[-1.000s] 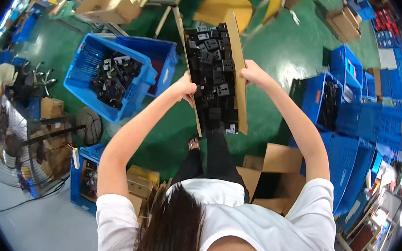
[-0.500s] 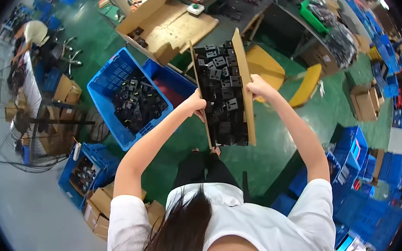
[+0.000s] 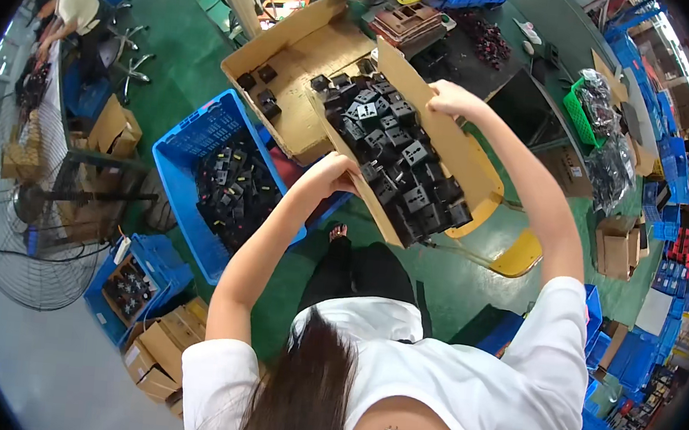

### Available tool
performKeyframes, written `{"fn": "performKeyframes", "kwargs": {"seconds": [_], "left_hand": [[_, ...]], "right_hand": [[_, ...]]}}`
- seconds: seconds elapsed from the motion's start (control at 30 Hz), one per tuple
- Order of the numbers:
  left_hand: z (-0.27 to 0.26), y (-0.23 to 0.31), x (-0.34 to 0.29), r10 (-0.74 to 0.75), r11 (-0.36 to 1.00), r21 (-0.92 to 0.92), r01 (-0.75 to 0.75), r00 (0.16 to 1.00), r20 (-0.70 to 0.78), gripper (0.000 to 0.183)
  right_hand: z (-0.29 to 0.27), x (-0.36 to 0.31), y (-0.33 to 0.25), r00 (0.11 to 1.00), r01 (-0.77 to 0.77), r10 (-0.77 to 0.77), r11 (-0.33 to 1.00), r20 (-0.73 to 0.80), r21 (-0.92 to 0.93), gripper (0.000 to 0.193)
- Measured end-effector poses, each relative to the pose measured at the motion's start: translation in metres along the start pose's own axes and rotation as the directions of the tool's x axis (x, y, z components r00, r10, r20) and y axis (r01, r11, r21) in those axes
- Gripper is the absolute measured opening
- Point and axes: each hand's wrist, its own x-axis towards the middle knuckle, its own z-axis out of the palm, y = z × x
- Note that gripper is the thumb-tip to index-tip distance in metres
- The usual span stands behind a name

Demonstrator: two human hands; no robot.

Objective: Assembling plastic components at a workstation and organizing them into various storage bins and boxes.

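Observation:
Both my hands hold a long, open cardboard box (image 3: 453, 161) out in front of me, tilted. It is packed with black plastic parts (image 3: 417, 154) that look like power sockets with slotted faces. My left hand (image 3: 332, 175) is closed on the near left wall, its fingers partly hidden beneath. At the far right wall, my right hand (image 3: 455, 100) grips the upper edge. The box's far end overlaps a shallow cardboard tray (image 3: 314, 48) on the workbench; whether they touch, I cannot tell. A few black parts (image 3: 267, 103) lie in that tray.
A blue crate (image 3: 197, 124) of small black parts stands left of my legs. A yellow chair (image 3: 515, 254) is beyond the box on the right. Wire fan guard (image 3: 25, 261), stacked cartons (image 3: 165, 347) and blue bins edge the space. Another person (image 3: 75, 11) works far left.
The box has moved away from me toward the workbench tray and turned, its far end swinging left. Both hands stay on it, and the right arm reaches farther forward.

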Motion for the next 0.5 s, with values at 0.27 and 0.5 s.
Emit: {"fn": "performKeyframes", "kwargs": {"seconds": [0.27, 0.5], "left_hand": [[0.0, 0.041, -0.022, -0.245, 0.852, -0.522, 0.046, 0.915, -0.319, 0.015], [-0.007, 0.047, -0.034, -0.196, 0.682, -0.721, -0.123, 0.919, -0.342, 0.021]], "right_hand": [[-0.068, 0.082, -0.042, 0.956, 0.075, 0.0, 0.967, 0.294, -0.242, 0.022], [-0.124, 0.1, -0.054, 0.364, 0.919, -0.867, 0.393, 0.34, 0.019, 0.026]]}}
